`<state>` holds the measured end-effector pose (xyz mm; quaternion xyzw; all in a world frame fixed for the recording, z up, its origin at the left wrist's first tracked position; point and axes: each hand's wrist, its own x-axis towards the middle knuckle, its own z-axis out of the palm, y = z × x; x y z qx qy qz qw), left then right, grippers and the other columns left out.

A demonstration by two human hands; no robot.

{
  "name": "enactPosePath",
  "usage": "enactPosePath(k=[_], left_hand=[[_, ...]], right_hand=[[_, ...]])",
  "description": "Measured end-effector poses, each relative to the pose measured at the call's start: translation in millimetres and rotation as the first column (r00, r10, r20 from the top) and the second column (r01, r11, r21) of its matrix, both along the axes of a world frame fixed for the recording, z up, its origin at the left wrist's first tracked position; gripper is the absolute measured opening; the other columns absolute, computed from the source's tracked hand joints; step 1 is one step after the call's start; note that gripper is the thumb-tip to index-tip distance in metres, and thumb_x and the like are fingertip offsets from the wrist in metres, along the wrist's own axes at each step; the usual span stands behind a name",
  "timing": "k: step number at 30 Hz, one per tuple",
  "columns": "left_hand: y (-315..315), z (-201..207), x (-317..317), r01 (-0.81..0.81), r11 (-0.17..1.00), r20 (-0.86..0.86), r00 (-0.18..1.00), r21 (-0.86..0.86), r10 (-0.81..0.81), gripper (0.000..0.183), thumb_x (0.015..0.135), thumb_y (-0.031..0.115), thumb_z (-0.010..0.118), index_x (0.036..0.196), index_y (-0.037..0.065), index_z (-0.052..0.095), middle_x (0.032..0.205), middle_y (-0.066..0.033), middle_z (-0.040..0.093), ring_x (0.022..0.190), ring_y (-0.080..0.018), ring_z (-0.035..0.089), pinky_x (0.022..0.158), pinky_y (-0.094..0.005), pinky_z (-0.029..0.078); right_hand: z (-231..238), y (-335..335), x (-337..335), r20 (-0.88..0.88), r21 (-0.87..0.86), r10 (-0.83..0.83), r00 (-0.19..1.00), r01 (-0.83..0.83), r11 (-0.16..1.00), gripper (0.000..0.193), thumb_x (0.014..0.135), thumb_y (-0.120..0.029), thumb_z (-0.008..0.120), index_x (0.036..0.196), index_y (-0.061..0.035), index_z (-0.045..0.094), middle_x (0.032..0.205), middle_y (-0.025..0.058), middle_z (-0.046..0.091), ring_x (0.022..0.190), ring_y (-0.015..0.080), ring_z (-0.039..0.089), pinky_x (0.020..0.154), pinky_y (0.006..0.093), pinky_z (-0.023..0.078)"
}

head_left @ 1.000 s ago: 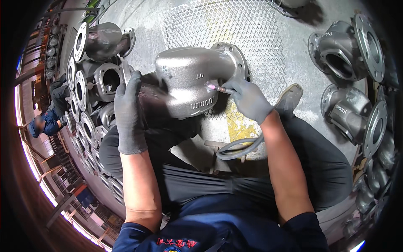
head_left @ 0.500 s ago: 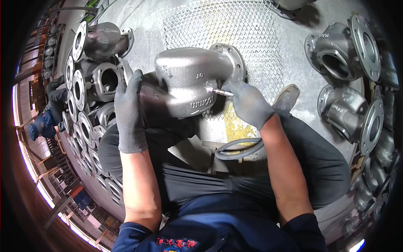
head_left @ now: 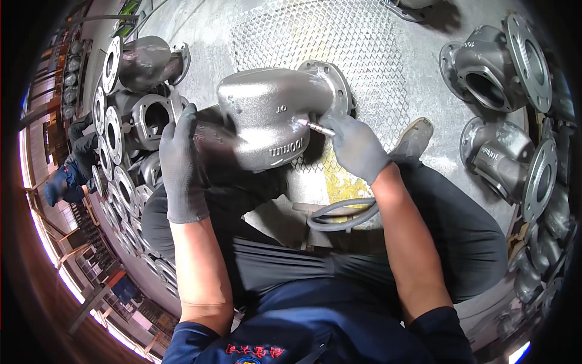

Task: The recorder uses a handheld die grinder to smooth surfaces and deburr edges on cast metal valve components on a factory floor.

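A large grey cast-metal valve body (head_left: 260, 109) lies in front of me between my legs, with raised lettering on its side and a round bolt-holed flange (head_left: 336, 91) at its far right end. My gloved left hand (head_left: 183, 164) grips the casting's dark left end, partly hiding that end. My gloved right hand (head_left: 357, 145) is closed round a slim pencil grinder (head_left: 319, 128). The grinder's pinkish stone tip touches the casting's side, beside a small bright patch. A grey hose (head_left: 342, 215) loops below my right hand.
Several similar flanged castings (head_left: 145, 60) are piled at the left. More castings (head_left: 497, 158) stand along the right side. Diamond-patterned metal mesh (head_left: 370, 67) lies on the floor ahead. Another person (head_left: 70, 179) in dark blue bends at the far left.
The casting has shifted slightly left in view, and my left hand with it. My right hand has moved slightly left, with the grinder tip still at nearly the same spot.
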<state>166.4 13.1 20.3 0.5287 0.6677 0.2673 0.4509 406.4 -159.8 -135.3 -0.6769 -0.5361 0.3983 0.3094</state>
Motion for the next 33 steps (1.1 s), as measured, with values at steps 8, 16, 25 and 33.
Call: enactPosePath(k=[8, 16, 25, 33], left_hand=[[9, 3, 6, -0.007, 0.999, -0.061, 0.998, 0.049, 0.010, 0.053, 0.102, 0.038, 0.072, 0.120, -0.012, 0.069, 0.095, -0.0035, 0.069, 0.084, -0.0086, 0.058, 0.075, -0.0241, 0.046], [42, 12, 32, 0.035, 0.999, -0.230, 0.973, 0.041, -0.025, 0.077, 0.094, 0.052, 0.078, 0.128, -0.016, 0.066, 0.104, -0.0124, 0.073, 0.092, -0.0131, 0.064, 0.083, -0.0260, 0.049], [58, -6, -2, 0.658, 0.692, -0.638, 0.676, 0.296, -0.369, 0.072, 0.101, 0.031, 0.073, 0.149, -0.016, 0.048, 0.131, -0.0221, 0.068, 0.121, -0.0244, 0.066, 0.103, -0.0330, 0.051], [44, -6, 29, 0.350, 0.905, -0.258, 0.922, 0.241, -0.288, 0.050, 0.102, 0.030, 0.068, 0.141, 0.000, 0.063, 0.129, -0.0186, 0.070, 0.115, -0.0250, 0.065, 0.101, -0.0349, 0.050]], right_hand=[[-13, -17, 22, -0.016, 0.058, -0.014, 1.000, 0.015, 0.998, 0.041, 0.095, 0.000, 0.055, 0.134, -0.0026, 0.067, 0.115, 0.0217, 0.073, 0.105, 0.0375, 0.071, 0.096, 0.0429, 0.056], [2, -28, 48, -0.365, -0.322, -0.519, 0.773, 0.418, 0.849, 0.043, 0.101, -0.007, 0.060, 0.143, 0.0015, 0.060, 0.114, 0.0124, 0.074, 0.088, 0.0144, 0.071, 0.069, 0.0270, 0.057], [-7, -29, 28, -0.243, -0.284, -0.338, 0.909, 0.267, 0.921, 0.037, 0.099, -0.011, 0.060, 0.134, -0.0006, 0.064, 0.099, 0.0233, 0.074, 0.078, 0.0322, 0.077, 0.076, 0.0421, 0.061], [-32, -12, 25, -0.086, -0.166, -0.298, 0.951, 0.281, 0.945, 0.041, 0.099, -0.013, 0.056, 0.138, -0.0019, 0.063, 0.101, 0.0228, 0.074, 0.082, 0.0339, 0.077, 0.077, 0.0423, 0.061]])
